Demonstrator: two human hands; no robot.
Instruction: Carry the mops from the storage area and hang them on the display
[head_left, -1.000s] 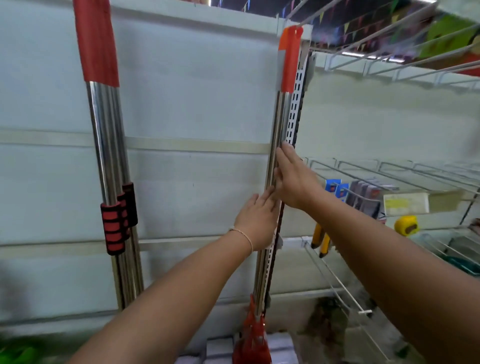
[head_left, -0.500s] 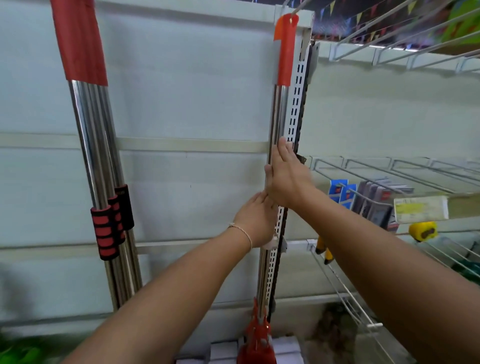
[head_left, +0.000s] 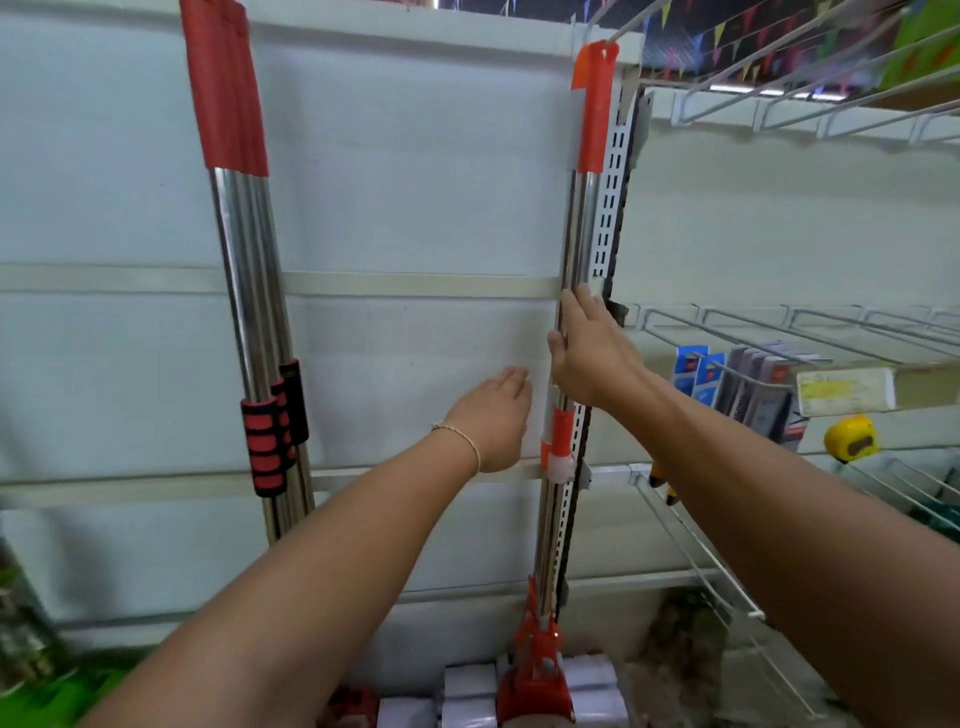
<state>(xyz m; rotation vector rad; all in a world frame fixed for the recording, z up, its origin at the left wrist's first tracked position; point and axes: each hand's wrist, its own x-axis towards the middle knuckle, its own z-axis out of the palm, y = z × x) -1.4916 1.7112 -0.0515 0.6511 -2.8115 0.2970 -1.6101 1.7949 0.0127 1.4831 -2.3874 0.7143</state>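
Observation:
A steel-handled mop (head_left: 577, 223) hangs upright against the pale display panel (head_left: 405, 182), its orange top grip at the panel's upper edge and its orange head (head_left: 535, 680) near the floor. My right hand (head_left: 589, 353) holds the handle at mid height, thumb on its left and fingers laid along its right. Just left of the handle, my left hand (head_left: 493, 415) hovers without touching it, fingers straight, holding nothing. A bundle of similar mops (head_left: 249, 270) with red tops and red-black foam grips hangs at the left.
A white slotted upright (head_left: 615, 208) runs right behind the hung mop. Wire shelves (head_left: 779, 327) jut out on the right with packaged goods (head_left: 753, 384) and a yellow tape measure (head_left: 852, 439). White sponge heads (head_left: 467, 696) sit at the bottom.
My left hand has let go of the mop handle and moved left, uncovering an orange clip on it. The right hand stays on the handle.

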